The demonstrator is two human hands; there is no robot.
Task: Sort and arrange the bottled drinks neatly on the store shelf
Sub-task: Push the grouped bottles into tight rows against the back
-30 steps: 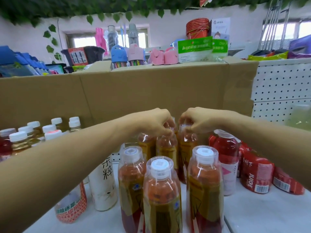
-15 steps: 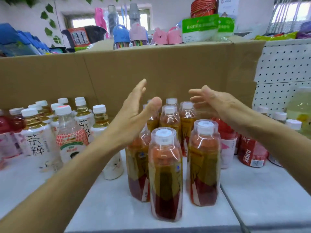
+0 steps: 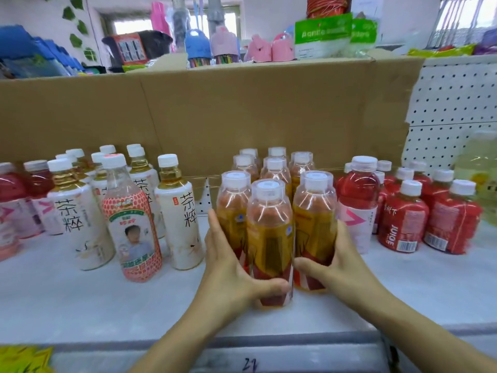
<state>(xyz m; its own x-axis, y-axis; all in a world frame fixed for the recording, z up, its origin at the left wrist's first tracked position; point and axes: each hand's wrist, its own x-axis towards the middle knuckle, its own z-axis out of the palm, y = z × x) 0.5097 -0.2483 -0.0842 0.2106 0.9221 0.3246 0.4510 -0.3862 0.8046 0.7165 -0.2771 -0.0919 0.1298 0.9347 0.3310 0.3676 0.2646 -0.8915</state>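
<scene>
Cardboard backing point(image 3: 242, 117), white pegboard point(image 3: 454, 103) at right, bright window point(image 3: 129, 25), ivy point(image 3: 76, 40) on pale wall point(image 3: 271, 14).

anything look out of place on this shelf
Yes. A strawberry-print bottle stands alone among the white tea bottles. A red drink with a pink-arrow label sits right of the amber bottles, apart from the other pink-label bottles at far left.
</scene>
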